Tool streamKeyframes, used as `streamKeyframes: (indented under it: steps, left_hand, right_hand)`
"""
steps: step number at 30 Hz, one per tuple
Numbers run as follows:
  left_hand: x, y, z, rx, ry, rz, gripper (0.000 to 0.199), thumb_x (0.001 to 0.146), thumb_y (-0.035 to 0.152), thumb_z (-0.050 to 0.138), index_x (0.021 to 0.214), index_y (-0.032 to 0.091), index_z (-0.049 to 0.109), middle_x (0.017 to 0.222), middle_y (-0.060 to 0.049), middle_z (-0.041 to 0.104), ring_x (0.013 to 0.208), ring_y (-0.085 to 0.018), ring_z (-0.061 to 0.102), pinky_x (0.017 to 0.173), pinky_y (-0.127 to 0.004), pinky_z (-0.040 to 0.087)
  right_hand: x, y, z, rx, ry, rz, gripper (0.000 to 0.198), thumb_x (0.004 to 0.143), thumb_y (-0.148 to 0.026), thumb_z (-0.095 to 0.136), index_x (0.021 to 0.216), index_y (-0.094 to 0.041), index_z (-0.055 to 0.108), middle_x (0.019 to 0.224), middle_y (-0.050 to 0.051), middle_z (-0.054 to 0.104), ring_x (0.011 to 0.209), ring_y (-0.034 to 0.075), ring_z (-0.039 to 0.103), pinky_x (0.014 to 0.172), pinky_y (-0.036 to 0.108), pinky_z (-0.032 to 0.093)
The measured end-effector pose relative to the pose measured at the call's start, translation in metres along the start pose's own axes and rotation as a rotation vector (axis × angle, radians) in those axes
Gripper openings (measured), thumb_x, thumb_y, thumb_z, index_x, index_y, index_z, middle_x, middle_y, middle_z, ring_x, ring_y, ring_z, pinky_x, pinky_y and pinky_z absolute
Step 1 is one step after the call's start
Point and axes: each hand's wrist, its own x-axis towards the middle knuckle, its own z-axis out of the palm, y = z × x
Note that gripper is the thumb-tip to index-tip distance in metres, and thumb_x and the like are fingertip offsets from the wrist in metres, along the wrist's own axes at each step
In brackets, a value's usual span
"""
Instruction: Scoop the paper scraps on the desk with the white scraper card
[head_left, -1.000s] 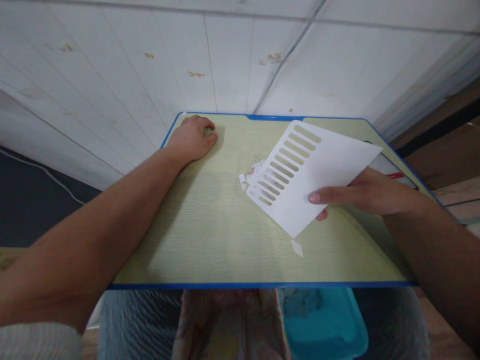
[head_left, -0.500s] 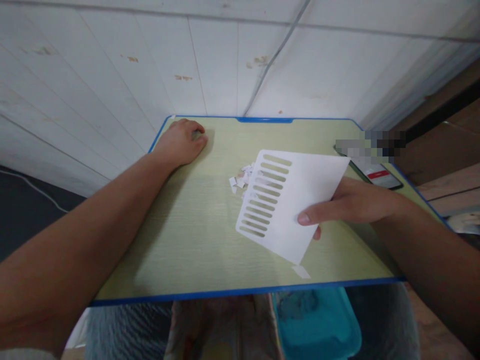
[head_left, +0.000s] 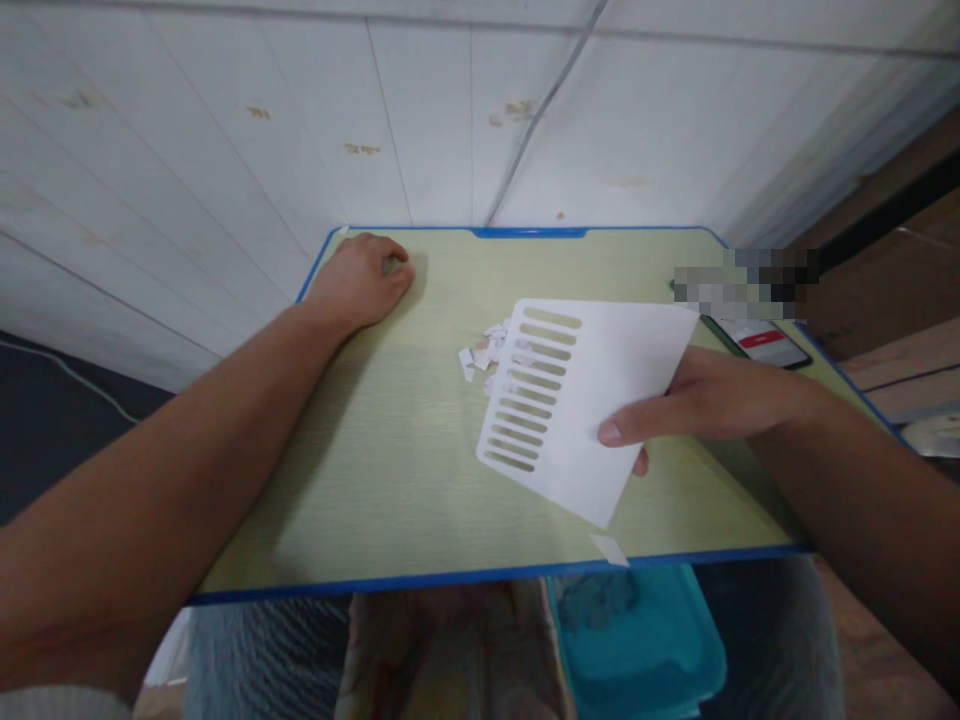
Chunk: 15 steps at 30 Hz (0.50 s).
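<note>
My right hand grips a flat white plastic scraper with a row of rounded slots along its left side. The thumb lies on top and the other fingers are mostly hidden beneath. Behind the slotted side, a small heap of white paper scraps lies on the table, partly seen through the slots. One loose scrap is at the front edge, just below the scraper's lower corner. At the far left corner, my left hand rests on the tabletop, fingers loosely curved, with a gap beside the thumb and nothing visible in it.
The pale table has a blue rim and stands against a white panelled wall. A phone lies at the right edge, partly blurred out. Below the front edge are a turquoise basin and an open fabric bag.
The loose scrap has shifted toward the front edge, away from the scraper's corner. My right hand and the scraper have moved very slightly right; my left hand stays in place.
</note>
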Motion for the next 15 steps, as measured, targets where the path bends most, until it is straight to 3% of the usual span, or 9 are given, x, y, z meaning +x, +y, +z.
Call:
streamKeyframes:
  steps: [4, 8, 15]
  left_hand:
    - [-0.0016, 0.0028, -0.0004, 0.021, -0.003, 0.001, 0.043, 0.103, 0.045, 0.052, 0.126, 0.022, 0.079, 0.143, -0.013, 0.077, 0.138, -0.034, 0.065, 0.128, -0.052, 0.048]
    - [0.0001, 0.0004, 0.0027, -0.002, 0.018, -0.018, 0.038, 0.101, 0.047, 0.054, 0.125, 0.030, 0.079, 0.138, -0.008, 0.079, 0.140, -0.035, 0.064, 0.128, -0.053, 0.047]
    - [-0.0018, 0.0038, -0.0022, -0.027, -0.017, -0.026, 0.036, 0.101, 0.046, 0.056, 0.126, 0.033, 0.078, 0.142, -0.006, 0.077, 0.142, -0.035, 0.062, 0.130, -0.053, 0.045]
  right_hand:
    - [-0.0021, 0.0005, 0.0003, 0.041, -0.069, 0.056, 0.018, 0.096, -0.027, 0.086, 0.103, -0.012, 0.081, 0.089, 0.004, 0.081, 0.071, 0.015, 0.077, 0.061, 0.022, 0.067]
    - [-0.0028, -0.0006, 0.0027, 0.041, -0.058, 0.080, 0.020, 0.095, -0.028, 0.088, 0.107, -0.013, 0.081, 0.092, 0.004, 0.082, 0.074, 0.015, 0.078, 0.062, 0.022, 0.068]
    - [-0.0044, -0.0057, 0.0088, 0.045, -0.083, 0.111, 0.015, 0.095, -0.027, 0.087, 0.103, -0.016, 0.082, 0.091, 0.003, 0.083, 0.073, 0.017, 0.079, 0.061, 0.024, 0.069]
